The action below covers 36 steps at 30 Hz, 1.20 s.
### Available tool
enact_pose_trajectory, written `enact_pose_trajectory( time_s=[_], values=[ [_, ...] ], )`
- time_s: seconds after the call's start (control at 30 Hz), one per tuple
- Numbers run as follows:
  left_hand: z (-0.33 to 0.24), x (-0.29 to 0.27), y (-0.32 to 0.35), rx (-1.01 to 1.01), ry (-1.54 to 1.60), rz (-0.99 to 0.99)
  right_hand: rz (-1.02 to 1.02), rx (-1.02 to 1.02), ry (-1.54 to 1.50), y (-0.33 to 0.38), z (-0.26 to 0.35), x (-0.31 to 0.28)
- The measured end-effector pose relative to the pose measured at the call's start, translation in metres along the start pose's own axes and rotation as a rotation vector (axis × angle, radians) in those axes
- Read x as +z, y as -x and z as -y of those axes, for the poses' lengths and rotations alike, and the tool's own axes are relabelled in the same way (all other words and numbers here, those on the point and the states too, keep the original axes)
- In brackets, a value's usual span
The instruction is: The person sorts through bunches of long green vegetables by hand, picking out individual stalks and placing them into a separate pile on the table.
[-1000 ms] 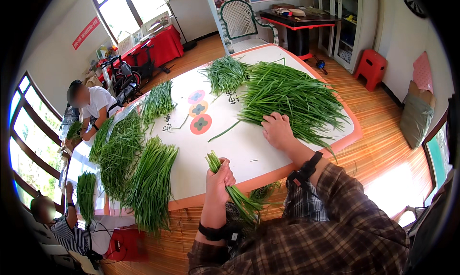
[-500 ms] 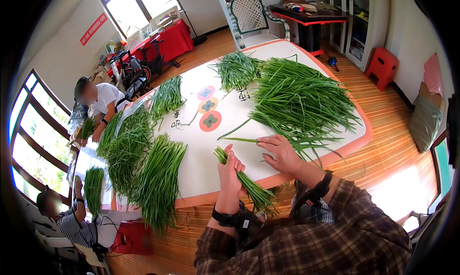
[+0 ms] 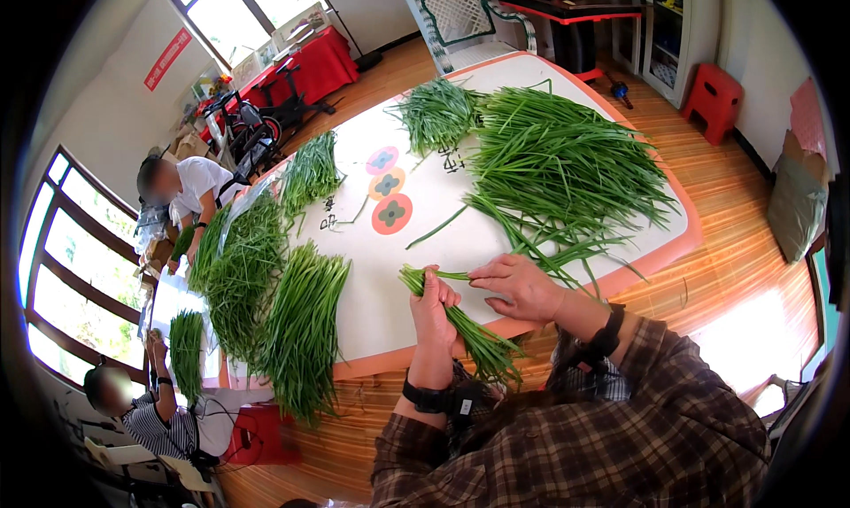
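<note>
My left hand point(image 3: 434, 311) is wrapped around a small bunch of garlic chives point(image 3: 485, 347), pale stem ends up and green leaves hanging past the table edge. Just to its right, my right hand point(image 3: 517, 286) pinches a garlic chive stalk point(image 3: 455, 275), whose pale end reaches the top of the bunch. Beyond my right hand lies a large loose pile of garlic chives point(image 3: 567, 154) on the white table point(image 3: 376, 300) with an orange rim. One loose stalk point(image 3: 436, 228) lies apart, left of that pile.
At left lie a thick heap of chives point(image 3: 301, 331), a tangled heap point(image 3: 243, 278) and a smaller one point(image 3: 310, 171); another point(image 3: 438, 114) is at the back. Two people work at the left, one in a striped shirt point(image 3: 152, 428). A red stool point(image 3: 713, 102) stands at right.
My right hand has brought the stalk left and down to the bunch's stem ends. My left hand stays closed on the bunch. The view has shifted slightly.
</note>
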<state>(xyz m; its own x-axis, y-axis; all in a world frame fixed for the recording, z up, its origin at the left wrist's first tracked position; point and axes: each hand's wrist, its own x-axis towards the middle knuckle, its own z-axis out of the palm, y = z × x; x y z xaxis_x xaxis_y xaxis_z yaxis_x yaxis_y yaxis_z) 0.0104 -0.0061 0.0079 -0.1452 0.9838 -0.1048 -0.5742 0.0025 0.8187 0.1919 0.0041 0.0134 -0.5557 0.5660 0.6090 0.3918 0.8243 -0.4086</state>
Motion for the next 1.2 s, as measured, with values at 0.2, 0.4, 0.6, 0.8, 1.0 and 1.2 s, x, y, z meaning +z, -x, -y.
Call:
enact_pose_trajectory(
  time_s=[0.2, 0.4, 0.6, 0.8, 1.0, 1.2],
  values=[
    [-0.01, 0.003, 0.008, 0.17, -0.103, -0.152, -0.075, 0.04, 0.114, 0.001, 0.0, 0.004],
    [-0.073, -0.019, 0.021, 0.399, 0.11, -0.002, -0.117, 0.138, 0.134, 0.005, -0.005, 0.005],
    [-0.144, -0.03, 0.061, 0.567, 0.188, 0.123, -0.209, 0.346, 0.21, 0.008, -0.01, 0.006],
    [-0.144, 0.009, 0.102, 0.599, -0.58, -0.05, -0.254, 0.503, 0.419, 0.007, -0.017, 0.002],
    [-0.09, 0.008, 0.071, 0.183, -0.184, 0.138, -0.121, 0.574, 0.472, 0.006, -0.022, 0.004],
    [-0.043, -0.013, 0.015, -0.051, 0.134, 0.053, -0.303, 0.374, 0.309, 0.004, -0.009, -0.007]
  ],
)
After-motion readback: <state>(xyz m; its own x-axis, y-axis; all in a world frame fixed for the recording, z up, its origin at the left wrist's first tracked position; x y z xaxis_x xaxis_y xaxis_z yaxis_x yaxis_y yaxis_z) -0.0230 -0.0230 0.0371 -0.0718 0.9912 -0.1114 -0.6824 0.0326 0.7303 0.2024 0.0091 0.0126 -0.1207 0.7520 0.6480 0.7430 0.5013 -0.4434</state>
